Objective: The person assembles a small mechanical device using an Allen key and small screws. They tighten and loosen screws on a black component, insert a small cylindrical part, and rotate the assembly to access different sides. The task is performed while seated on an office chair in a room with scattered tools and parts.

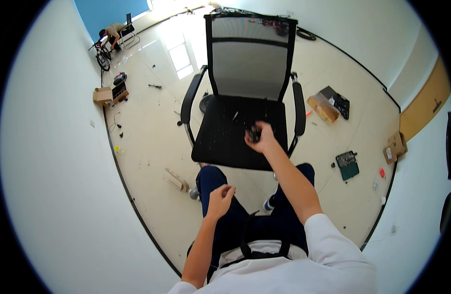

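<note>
A black office chair (220, 137) with a mesh back and two armrests faces me, its seat right in front of my knees. Above the right part of that seat, my right hand (265, 137) is closed around a small dark part (254, 134), whose exact kind is too blurred to tell. On the seat lie a short pale strip (236, 116) and scattered light specks. My left hand (220, 200) hovers over my left thigh with its fingers curled together; whatever may be inside them is hidden.
To the right lie an open cardboard box (323, 109), a black case (339, 104) and a dark green open case (348, 166). Another carton (106, 96) stands by the left wall. Far left, a person (113, 34) bends beside a small bicycle (103, 58).
</note>
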A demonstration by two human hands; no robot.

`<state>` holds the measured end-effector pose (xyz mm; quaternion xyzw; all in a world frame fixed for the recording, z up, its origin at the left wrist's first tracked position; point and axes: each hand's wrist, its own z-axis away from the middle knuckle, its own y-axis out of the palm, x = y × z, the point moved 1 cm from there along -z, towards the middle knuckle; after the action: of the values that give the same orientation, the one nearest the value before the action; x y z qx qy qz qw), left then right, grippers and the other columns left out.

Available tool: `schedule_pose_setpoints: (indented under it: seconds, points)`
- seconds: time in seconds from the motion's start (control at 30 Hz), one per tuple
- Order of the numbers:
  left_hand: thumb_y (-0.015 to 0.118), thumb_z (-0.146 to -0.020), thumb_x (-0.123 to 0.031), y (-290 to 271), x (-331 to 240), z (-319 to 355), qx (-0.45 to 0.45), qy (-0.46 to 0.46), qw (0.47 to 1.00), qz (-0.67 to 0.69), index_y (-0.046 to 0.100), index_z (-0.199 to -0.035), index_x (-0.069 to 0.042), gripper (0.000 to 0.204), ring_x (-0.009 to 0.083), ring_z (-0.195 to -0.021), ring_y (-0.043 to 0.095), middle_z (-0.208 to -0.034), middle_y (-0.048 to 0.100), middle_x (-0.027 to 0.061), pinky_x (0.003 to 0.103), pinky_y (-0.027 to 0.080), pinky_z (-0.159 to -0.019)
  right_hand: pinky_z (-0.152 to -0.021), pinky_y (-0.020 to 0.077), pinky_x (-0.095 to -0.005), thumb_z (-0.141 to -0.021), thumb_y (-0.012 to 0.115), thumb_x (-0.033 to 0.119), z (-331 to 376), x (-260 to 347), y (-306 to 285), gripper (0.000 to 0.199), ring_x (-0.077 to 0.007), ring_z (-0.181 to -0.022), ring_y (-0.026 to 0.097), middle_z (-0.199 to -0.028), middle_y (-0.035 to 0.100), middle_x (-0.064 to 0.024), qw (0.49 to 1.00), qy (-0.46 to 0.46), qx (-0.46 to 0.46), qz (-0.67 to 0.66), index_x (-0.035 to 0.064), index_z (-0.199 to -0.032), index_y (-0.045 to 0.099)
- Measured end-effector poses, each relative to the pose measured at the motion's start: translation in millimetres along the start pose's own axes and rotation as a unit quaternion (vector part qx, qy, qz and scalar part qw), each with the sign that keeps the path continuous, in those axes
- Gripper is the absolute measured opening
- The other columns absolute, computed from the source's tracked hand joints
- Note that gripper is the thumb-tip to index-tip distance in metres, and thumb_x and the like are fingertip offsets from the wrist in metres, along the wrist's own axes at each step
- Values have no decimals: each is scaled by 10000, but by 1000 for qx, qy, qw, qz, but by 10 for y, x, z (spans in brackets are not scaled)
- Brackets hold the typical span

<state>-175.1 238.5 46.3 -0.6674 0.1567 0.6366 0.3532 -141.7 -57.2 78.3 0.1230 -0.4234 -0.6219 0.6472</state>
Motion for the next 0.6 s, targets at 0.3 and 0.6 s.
schedule_pose_setpoints:
  seconds: [0.3,0.6]
  points:
    - [534,-1002,-252,-426,-3,-307,-5,-98,977,189,691,-1054,6,307,154,-786,673,-916,709,74,272,527,-704,-1083,302,-674,-925,413,673,595,645,1599,900,-479,-1416,275,-1561,222,-260,890,-71,449,-30,155,-1583,81]
    - [531,-984,-319,-1325,-154,-285,-137,-137,933,304,620,-1116,50,402,224,-852,692,-951,697,155,343,574,-692,-986,504,-518,-710,711,732,-509,323,3503,982,-471,-1342,373,-1535,271,-222,840,36,470,-268,195,-1474,406]
